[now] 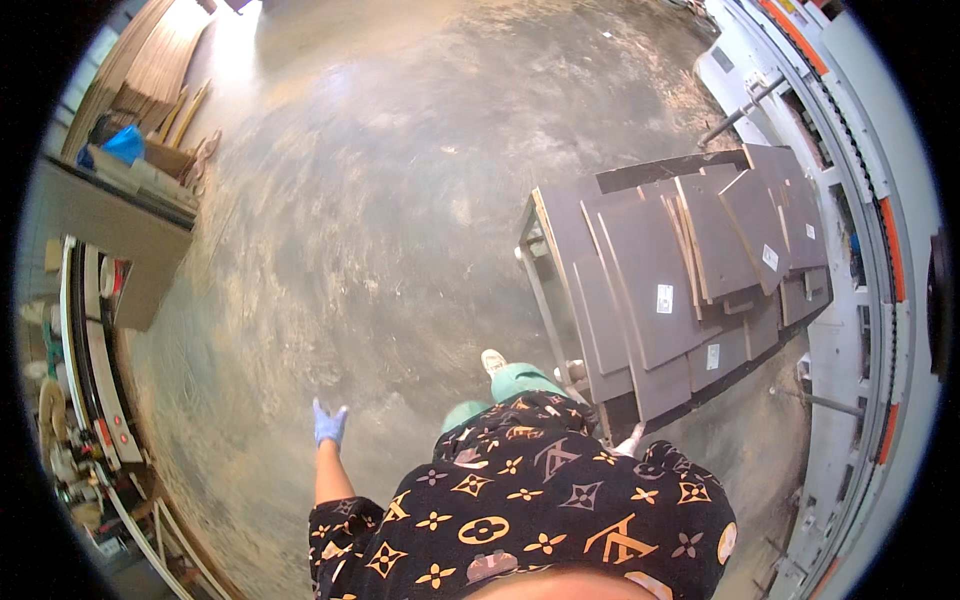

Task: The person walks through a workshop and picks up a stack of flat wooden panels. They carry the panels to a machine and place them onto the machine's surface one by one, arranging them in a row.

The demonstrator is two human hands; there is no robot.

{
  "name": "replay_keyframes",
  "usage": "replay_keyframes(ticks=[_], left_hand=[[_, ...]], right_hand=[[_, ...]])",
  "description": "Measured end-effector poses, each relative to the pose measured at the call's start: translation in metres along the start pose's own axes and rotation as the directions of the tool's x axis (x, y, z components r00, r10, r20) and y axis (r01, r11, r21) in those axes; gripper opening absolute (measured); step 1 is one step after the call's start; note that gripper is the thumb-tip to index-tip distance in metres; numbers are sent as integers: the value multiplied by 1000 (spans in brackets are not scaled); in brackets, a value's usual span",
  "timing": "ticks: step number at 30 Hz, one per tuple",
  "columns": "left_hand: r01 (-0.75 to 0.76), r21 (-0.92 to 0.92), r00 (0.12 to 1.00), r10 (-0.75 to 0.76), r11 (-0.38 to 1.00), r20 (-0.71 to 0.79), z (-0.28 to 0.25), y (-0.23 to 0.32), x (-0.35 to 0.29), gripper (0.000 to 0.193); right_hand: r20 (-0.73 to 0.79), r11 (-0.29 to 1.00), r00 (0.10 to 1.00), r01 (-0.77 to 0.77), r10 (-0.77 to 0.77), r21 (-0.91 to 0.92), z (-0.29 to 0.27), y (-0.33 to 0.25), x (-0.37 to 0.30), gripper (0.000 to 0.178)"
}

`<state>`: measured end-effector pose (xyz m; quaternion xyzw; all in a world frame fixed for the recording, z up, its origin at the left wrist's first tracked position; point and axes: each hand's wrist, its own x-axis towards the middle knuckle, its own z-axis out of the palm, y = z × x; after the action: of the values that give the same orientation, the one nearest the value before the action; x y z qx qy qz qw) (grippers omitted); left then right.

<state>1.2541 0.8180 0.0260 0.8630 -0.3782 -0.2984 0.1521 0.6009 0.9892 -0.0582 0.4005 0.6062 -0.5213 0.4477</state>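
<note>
My left hand (330, 424), in a thin bluish glove, hangs out to my left over the concrete floor. Its thumb and fingers are spread, and it holds nothing. Close to my right side, my right hand (630, 443) shows only in part, in a whitish glove. One finger of it points out toward the near corner of a cart stacked with grey-brown panels (650, 290); whether it touches them I cannot tell. The patterned shirt hides the rest of that hand. Several panels overlap in a slanted pile, some with white labels (664, 298).
Along the right runs a long white machine (850, 330) with orange strips and protruding bars. A workbench with a pale rail (100, 350) and tools stands at left. Farther up on the left are stacked boards (150, 60) and a blue bag (125, 145). Concrete floor (330, 230) lies between.
</note>
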Motion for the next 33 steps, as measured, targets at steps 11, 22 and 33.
replay_keyframes(ticks=[11, 22, 33], left_hand=[[628, 218, 670, -662, 747, 337, -69, 78, 341, 63], [-495, -61, 859, 499, 867, 114, -26, 748, 692, 71], [-783, 363, 597, 447, 505, 666, 166, 1029, 712, 81]], right_hand=[[-91, 938, 996, 29, 2, 344, 352, 99, -83, 94], [-140, 838, 988, 22, 65, 545, 600, 86, -116, 96], [-210, 636, 961, 51, 177, 770, 771, -1, -140, 98]])
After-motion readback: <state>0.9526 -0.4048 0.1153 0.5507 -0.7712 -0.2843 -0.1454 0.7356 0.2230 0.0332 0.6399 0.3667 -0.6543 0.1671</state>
